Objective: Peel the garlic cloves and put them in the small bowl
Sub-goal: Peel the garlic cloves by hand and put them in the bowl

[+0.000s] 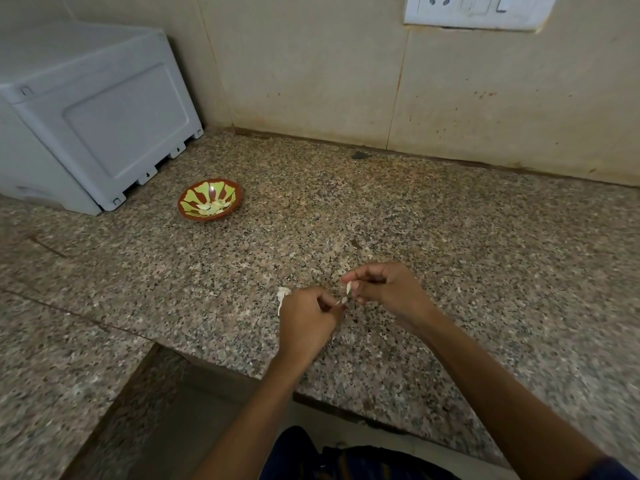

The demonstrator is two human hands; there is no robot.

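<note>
1. Standing at the speckled granite counter [450, 237], a person holds both hands close together just above its near edge, forearms reaching in from below.
2. The right hand [388, 289] has its fingers curled, and its thumb and fingertips pinch a small pale garlic clove [348, 288], which hangs downward from the pinch at the hand's left side.
3. The left hand [306, 318] is also curled, its fingertips closed on a thin whitish strip of skin [341, 301] that runs up toward the clove; whether the strip is still joined to the clove is too small to tell.
4. The clove sits in the narrow gap between the two hands, above the counter and not touching it.
5. A white scrap of garlic peel [282, 294] shows just at the left hand's outer side, near the knuckles; I cannot tell if it lies on the counter or is tucked in the hand.
6. The small bowl [210, 199], red-brown with yellow-green petal shapes, stands well apart to the left and farther back, with several pale peeled cloves [211, 206] lying in its bottom.
7. Just beyond the bowl stands a grey plastic appliance [86, 112] against the tiled wall [311, 71].
8. A white switch plate [478, 10] is mounted high on that wall.
</note>
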